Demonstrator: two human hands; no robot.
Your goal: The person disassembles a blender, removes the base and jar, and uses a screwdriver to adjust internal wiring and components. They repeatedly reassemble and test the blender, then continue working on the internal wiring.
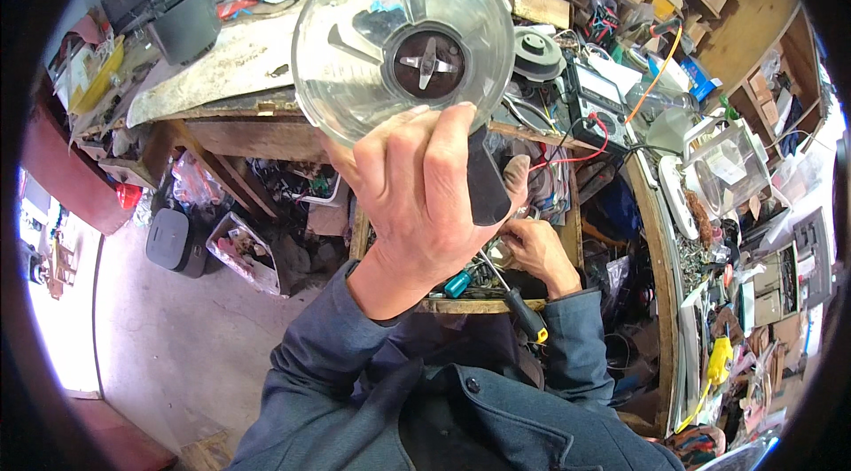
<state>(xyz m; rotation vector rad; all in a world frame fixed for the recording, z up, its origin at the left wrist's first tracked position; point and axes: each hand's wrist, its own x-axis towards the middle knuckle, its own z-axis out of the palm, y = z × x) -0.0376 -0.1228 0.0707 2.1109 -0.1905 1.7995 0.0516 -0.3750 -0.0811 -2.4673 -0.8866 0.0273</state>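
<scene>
My left hand (417, 187) is closed on a clear blender jar (324, 63), raised in front of me with its mouth toward me. Inside, at the bottom, a metal cross blade (428, 63) sits on a dark round base. The jar's black handle (486, 183) runs down beside my left fingers. Lower and to the right, my right hand (539, 249) is over an open drawer (479, 304), its fingers curled together; what they hold is partly hidden. Near it a screwdriver (525, 313) with a black and yellow handle leans across the drawer's front edge. A teal handle (458, 284) lies among small parts there.
Behind the jar runs a worn workbench (222, 72) with a dark grey bin (184, 23). A round grey part (537, 53) and a meter with red leads (598, 90) lie to the right. Another clear jar (727, 165) is farther right. A white box (246, 254) stands on the floor.
</scene>
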